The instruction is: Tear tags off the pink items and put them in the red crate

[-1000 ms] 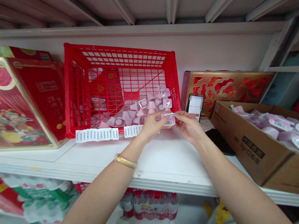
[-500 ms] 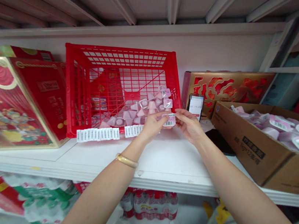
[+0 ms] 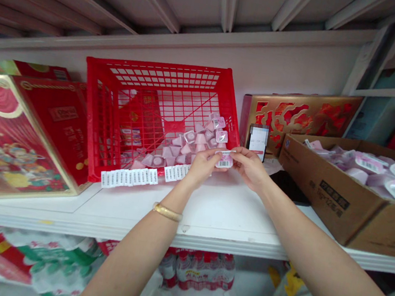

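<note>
A small pink sealed cup (image 3: 224, 160) with a barcode label on its lid faces me, just in front of a red plastic basket. My left hand (image 3: 202, 165) pinches the cup from the left, thumb on its edge. The fingers of my right hand (image 3: 248, 164) are pressed together at the cup's upper right corner; whether they grip the label or the cup itself is too small to tell. Pale pink cups (image 3: 182, 148) lie heaped inside the tilted red basket (image 3: 168, 69). Barcode stickers (image 3: 130, 178) line the basket's front rim in a row.
To the right stands a cardboard box (image 3: 319, 187) full of labelled pink cups. A phone (image 3: 257, 142) leans against a gold box (image 3: 297, 115), with a flat black object (image 3: 291, 186) nearby. At left is a red gift box (image 3: 64, 124). Bottled drinks (image 3: 198, 270) sit under the white shelf (image 3: 206, 213).
The cup has shifted slightly to the right and its label faces me a little more. My right fingers have moved slightly along its corner. The basket and boxes are unchanged.
</note>
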Action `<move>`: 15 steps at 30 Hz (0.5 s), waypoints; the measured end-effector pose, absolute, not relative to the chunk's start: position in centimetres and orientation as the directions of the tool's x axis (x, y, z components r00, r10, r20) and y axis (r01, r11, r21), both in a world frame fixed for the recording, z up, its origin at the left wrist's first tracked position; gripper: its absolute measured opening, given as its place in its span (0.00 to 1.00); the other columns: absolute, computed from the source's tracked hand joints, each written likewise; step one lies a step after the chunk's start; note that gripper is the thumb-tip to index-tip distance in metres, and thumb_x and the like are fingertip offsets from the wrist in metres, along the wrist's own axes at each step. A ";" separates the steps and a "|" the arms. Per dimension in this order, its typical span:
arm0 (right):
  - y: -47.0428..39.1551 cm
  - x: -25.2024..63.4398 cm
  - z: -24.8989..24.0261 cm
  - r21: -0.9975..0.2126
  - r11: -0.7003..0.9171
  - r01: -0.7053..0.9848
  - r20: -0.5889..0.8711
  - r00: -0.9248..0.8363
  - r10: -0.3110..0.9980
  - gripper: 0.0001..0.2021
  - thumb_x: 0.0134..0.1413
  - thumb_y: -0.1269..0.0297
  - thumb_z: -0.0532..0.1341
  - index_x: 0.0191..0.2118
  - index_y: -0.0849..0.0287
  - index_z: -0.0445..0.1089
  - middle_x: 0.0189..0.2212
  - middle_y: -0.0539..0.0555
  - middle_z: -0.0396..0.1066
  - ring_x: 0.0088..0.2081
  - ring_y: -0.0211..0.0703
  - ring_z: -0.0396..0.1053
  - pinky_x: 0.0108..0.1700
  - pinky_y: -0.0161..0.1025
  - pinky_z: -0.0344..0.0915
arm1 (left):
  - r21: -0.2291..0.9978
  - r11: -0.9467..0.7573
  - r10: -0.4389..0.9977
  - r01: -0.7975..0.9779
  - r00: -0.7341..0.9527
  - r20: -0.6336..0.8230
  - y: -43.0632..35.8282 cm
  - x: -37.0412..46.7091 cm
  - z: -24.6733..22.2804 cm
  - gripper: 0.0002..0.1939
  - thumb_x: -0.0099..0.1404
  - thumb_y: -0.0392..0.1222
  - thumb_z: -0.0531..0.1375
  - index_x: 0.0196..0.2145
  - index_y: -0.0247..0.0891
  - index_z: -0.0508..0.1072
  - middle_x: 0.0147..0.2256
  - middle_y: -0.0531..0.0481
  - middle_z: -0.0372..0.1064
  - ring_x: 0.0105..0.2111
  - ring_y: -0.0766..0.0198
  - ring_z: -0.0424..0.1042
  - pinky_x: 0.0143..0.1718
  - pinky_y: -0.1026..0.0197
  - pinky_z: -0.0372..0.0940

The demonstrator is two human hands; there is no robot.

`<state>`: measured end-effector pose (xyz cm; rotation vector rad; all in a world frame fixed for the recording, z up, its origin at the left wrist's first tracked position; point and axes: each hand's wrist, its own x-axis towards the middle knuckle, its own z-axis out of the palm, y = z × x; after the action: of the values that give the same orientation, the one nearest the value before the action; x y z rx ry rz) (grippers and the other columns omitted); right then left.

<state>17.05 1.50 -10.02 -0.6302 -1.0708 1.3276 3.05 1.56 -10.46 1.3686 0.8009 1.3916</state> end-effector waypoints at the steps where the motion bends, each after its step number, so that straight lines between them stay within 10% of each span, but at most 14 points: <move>1: 1.5 17.1 -10.0 -0.871 0.186 -0.454 0.256 -0.096 0.962 0.14 0.26 0.62 0.72 0.23 0.59 0.69 0.20 0.45 0.69 0.25 0.34 0.65 0.29 0.33 0.62 | 0.934 -0.298 0.937 -0.195 0.127 0.325 1.6 3.1 -10.5 0.15 0.57 0.42 0.64 0.41 0.32 0.78 0.37 0.44 0.77 0.37 0.57 0.77 0.36 0.54 0.75; 15: 1.5 16.9 -9.3 -0.904 0.270 -0.332 0.300 -0.043 0.953 0.15 0.29 0.58 0.68 0.24 0.59 0.66 0.20 0.46 0.68 0.24 0.36 0.65 0.30 0.36 0.62 | 0.956 -0.268 0.955 -0.121 0.097 0.280 1.6 2.7 -9.8 0.16 0.57 0.41 0.65 0.44 0.33 0.78 0.27 0.49 0.76 0.21 0.69 0.72 0.21 0.68 0.70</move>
<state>16.91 1.47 -9.33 -0.7116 -1.1547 1.1940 2.68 1.57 -9.80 1.3783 0.9017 1.3698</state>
